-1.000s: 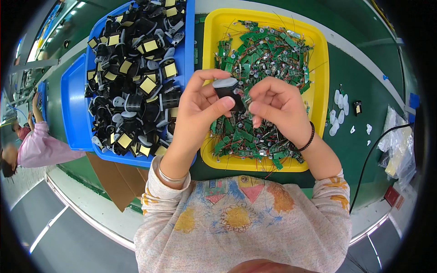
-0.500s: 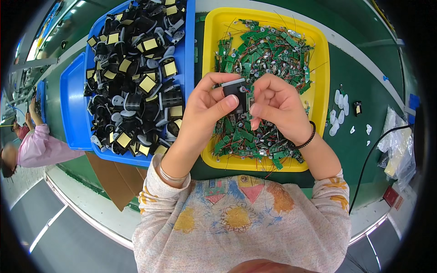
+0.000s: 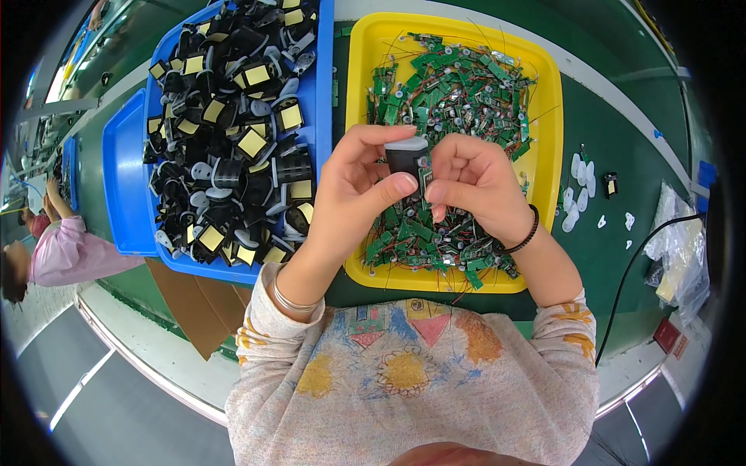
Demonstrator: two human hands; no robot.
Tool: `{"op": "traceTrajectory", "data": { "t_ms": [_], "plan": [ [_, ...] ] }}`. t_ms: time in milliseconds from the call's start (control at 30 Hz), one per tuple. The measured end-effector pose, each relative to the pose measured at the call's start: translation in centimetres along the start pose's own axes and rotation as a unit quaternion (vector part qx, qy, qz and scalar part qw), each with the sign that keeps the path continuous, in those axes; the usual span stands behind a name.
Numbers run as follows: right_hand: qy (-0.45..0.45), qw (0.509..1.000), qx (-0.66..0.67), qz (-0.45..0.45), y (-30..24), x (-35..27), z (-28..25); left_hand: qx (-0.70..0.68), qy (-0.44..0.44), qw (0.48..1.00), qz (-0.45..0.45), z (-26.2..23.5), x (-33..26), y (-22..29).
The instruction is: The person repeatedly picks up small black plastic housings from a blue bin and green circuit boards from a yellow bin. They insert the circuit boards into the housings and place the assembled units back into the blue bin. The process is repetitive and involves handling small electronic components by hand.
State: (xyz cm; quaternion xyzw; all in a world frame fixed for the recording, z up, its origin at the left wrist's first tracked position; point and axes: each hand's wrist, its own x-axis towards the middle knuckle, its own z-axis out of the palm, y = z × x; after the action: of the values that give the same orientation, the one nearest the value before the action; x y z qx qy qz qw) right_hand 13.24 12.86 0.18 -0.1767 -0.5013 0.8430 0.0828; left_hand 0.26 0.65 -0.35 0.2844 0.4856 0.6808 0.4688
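Note:
Above the yellow tray [image 3: 550,155], my left hand [image 3: 359,175] grips a black plastic housing [image 3: 402,161] with a pale grey cap at its top, thumb on one side and fingers on the other. My right hand [image 3: 474,182] pinches a small green circuit board [image 3: 426,175] against the housing's right side. How far the board sits in the housing cannot be made out. Heaped beneath both hands are many green circuit boards [image 3: 458,93] with thin red and black wires.
Left of the yellow tray stands a blue tray [image 3: 325,93] piled with black housings [image 3: 252,144], some bearing cream pads. At right lie white oval pieces [image 3: 583,175], one black part [image 3: 611,185], a clear plastic bag [image 3: 680,248] and a black cable [image 3: 622,279]. Another person [image 3: 74,252] is at far left.
The housing has turned in my left hand, so its grey cap shows more from above. The green board has shifted slightly along with it; my right hand has barely moved.

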Motion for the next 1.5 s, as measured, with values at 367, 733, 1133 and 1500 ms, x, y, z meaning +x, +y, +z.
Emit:
{"op": "traceTrajectory", "data": {
  "t_ms": [367,733,1133,1500],
  "plan": [
    [0.001,0.996,-0.084,-0.027,-0.3,-0.3,0.0,0.192,-0.013,0.977,0.096,-0.2,-0.1,-0.3],
    [0.093,0.788,-0.53,-0.299,0.3,-0.7,1.3,0.193,-0.05,0.973,0.113,0.3,-0.1,0.2],
    [0.081,0.78,-0.541,-0.304,0.3,-0.6,1.3,0.201,-0.044,0.971,0.123,0.1,-0.1,0.1],
    [0.056,0.902,-0.383,-0.19,-0.7,-0.4,0.9,0.287,0.042,0.943,0.163,-0.5,-0.1,0.4]
  ]
}}
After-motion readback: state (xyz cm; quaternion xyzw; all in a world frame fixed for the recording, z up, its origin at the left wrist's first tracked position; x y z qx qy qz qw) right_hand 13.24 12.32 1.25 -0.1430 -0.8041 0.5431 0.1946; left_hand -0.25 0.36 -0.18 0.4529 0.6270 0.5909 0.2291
